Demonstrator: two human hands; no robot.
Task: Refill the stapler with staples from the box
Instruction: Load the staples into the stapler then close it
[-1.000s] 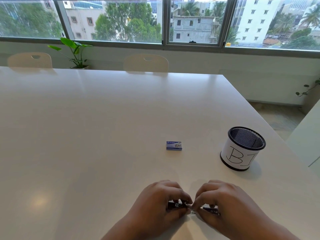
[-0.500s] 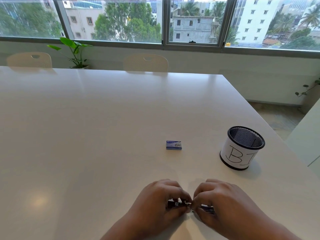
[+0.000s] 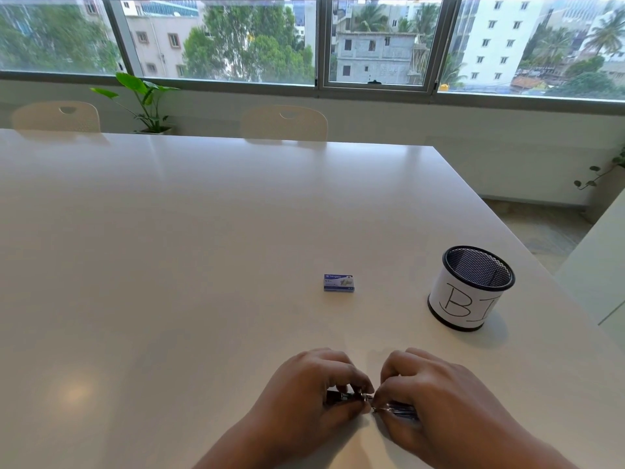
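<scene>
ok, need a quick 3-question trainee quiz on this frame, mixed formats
1. True or false: the staple box is in the person's left hand.
2. Which sits farther toward the person's right on the table: A) the staple box, B) the mesh cup labelled "BI"?
3. Fill in: both hands, the right hand included, are closed on the ______.

Key:
1. False; it lies on the table, apart from both hands.
2. B.
3. Stapler, mostly hidden by the fingers.

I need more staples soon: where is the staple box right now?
The staple box lies on the white table, beyond both hands, left of the black mesh cup.
</scene>
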